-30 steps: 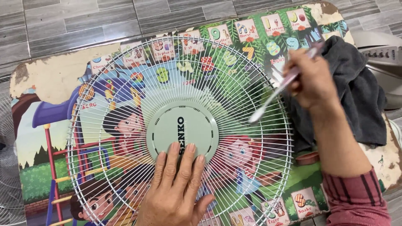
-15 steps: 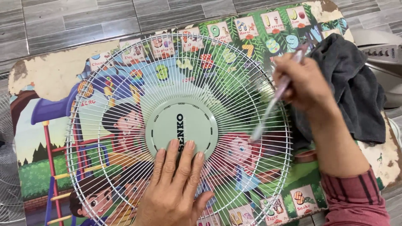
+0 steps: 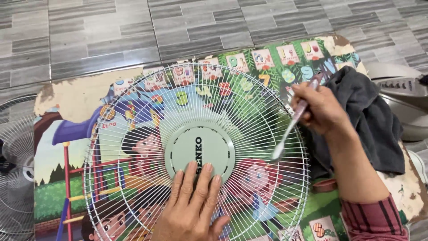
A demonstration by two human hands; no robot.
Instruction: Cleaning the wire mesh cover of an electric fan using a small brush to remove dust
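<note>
Grey tiled floor (image 3: pixel 89 35) lies open beyond a worn picture-printed surface (image 3: pixel 71 96); a white wire fan grille (image 3: pixel 147 111) lies flat on it, rim near the front and right edges, a second grille (image 3: pixel 13 147) off the left edge, a fan base (image 3: pixel 401 89) off the right. A dark grey cloth (image 3: pixel 370 120) is heaped just beside the grille's right rim. Left hand (image 3: pixel 194 209) spread flat, fingertips on the pale green hub (image 3: pixel 199 151); right hand (image 3: pixel 323 109) closed around a toothbrush (image 3: pixel 292 125), head on the wires at right.
</note>
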